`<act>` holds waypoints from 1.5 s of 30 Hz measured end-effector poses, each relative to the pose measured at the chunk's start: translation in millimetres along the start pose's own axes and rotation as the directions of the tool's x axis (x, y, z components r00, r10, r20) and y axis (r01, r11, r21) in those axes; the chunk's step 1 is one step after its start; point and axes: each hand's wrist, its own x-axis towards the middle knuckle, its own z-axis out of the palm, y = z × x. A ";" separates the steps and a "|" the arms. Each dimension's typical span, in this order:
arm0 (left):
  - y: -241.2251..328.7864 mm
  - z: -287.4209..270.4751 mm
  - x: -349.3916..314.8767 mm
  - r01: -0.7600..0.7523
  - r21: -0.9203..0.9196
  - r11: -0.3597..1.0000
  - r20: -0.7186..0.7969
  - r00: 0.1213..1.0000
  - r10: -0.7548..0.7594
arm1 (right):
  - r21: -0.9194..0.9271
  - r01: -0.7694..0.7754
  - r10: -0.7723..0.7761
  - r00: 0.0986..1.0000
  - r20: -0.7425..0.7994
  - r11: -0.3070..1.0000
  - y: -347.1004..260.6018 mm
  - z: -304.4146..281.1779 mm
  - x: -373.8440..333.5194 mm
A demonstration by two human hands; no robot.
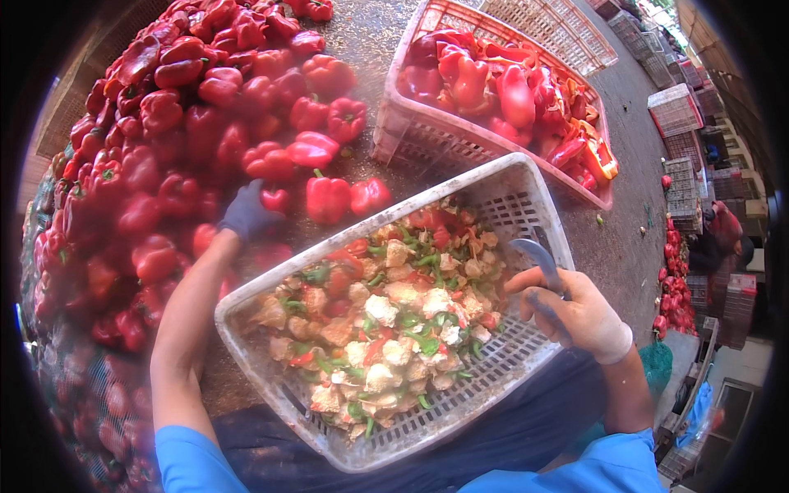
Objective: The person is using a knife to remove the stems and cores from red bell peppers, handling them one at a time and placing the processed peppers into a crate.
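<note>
My left hand, in a dark glove, is at the near edge of a large heap of red bell peppers. Its fingers curl round a red bell pepper, partly hidden by the hand. In a pale glove with dark-stained fingers, my right hand grips a small curved knife, its hooked blade pointing up and left over the crate's right side. Between my arms a dirty white plastic crate rests tilted across my lap. It holds pepper cores with pale seed clumps, green stems and red scraps.
Beyond the white crate stands a pink plastic crate of red pepper pieces. Another crate lies behind it. To the far right are stacked crates, more peppers on the floor and another person. Netting covers peppers at lower left.
</note>
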 end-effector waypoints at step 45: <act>313.0 -96.1 -384.7 -0.424 -0.341 0.839 -0.728 0.684 0.050 | 0.088 0.751 -0.752 0.659 -0.030 0.655 55.1 139.2 -46.0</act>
